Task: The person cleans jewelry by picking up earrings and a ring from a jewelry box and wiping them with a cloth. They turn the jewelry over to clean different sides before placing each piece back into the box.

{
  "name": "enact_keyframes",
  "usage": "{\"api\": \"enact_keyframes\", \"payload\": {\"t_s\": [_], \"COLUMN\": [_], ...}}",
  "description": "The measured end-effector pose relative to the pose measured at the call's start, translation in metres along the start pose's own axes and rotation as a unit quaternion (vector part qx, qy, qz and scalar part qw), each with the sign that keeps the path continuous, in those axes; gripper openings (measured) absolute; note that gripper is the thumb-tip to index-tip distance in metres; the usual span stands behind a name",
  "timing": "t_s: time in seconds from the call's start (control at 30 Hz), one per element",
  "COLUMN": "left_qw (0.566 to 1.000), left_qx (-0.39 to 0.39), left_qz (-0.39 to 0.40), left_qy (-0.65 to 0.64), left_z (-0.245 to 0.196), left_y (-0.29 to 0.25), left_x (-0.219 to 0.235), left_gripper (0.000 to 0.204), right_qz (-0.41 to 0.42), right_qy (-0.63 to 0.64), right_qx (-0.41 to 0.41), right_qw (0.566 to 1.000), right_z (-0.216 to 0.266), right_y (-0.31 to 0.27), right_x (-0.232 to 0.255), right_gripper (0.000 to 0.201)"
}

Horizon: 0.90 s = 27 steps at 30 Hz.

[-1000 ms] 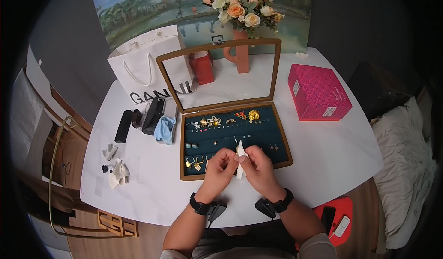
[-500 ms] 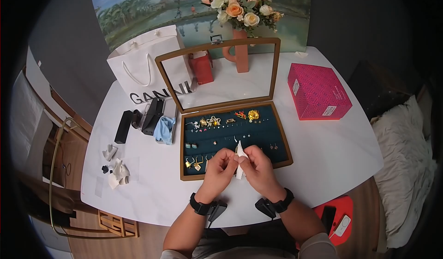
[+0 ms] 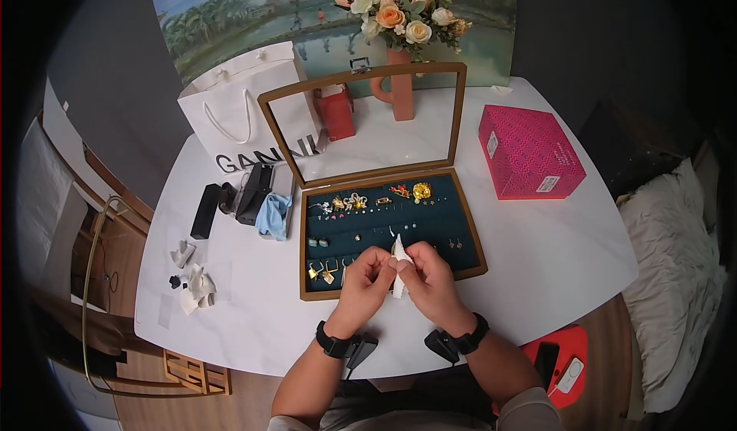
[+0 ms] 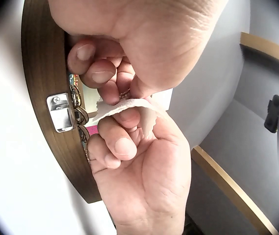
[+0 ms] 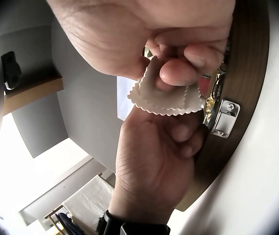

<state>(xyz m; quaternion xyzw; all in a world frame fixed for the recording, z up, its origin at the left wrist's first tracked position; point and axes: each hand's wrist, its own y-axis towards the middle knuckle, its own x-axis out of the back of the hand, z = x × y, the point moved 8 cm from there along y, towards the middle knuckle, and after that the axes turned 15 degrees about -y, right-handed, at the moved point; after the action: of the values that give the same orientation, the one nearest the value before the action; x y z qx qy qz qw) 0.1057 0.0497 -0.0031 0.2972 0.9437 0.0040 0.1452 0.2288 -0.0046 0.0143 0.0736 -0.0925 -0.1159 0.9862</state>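
Observation:
Over the front edge of a wooden jewelry box (image 3: pixel 393 289), the two hands meet at a small white polishing cloth (image 3: pixel 401 284) with zigzag edges. My right hand (image 3: pixel 437 285) pinches the cloth, which is folded between its thumb and fingers (image 5: pixel 177 72). My left hand (image 3: pixel 365 284) pinches a small gold-coloured piece of jewelry (image 4: pixel 124 93) against the cloth. Fingers and cloth hide most of that piece, so I cannot tell its exact kind. Inside the box, earrings (image 3: pixel 328 271), rings and brooches (image 3: pixel 421 191) lie in rows on dark green lining.
The box's glass lid (image 3: pixel 365 124) stands raised. To the left are a crumpled white cloth (image 3: pixel 198 289), a blue cloth (image 3: pixel 273 216), a black case (image 3: pixel 205 211) and a white paper bag (image 3: pixel 242 116). A pink box (image 3: pixel 530 155) sits right; a flower vase (image 3: pixel 401 85) stands behind.

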Motion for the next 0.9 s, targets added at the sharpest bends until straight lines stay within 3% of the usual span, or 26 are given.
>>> {"api": "enact_keyframes", "payload": {"t_s": [0.9], "left_qw": [1.000], "left_qx": [-0.003], "left_qz": [-0.001], "left_qy": [-0.011], "left_z": [0.0000], "left_y": [-0.0004], "left_x": [-0.0002], "left_gripper": [0.008], "right_qz": [-0.016], "right_qy": [-0.017], "right_qx": [0.017], "right_qw": [1.000], "right_z": [0.0020], "right_y": [0.0002], "right_x": [0.0000], "right_gripper": [0.013]}}
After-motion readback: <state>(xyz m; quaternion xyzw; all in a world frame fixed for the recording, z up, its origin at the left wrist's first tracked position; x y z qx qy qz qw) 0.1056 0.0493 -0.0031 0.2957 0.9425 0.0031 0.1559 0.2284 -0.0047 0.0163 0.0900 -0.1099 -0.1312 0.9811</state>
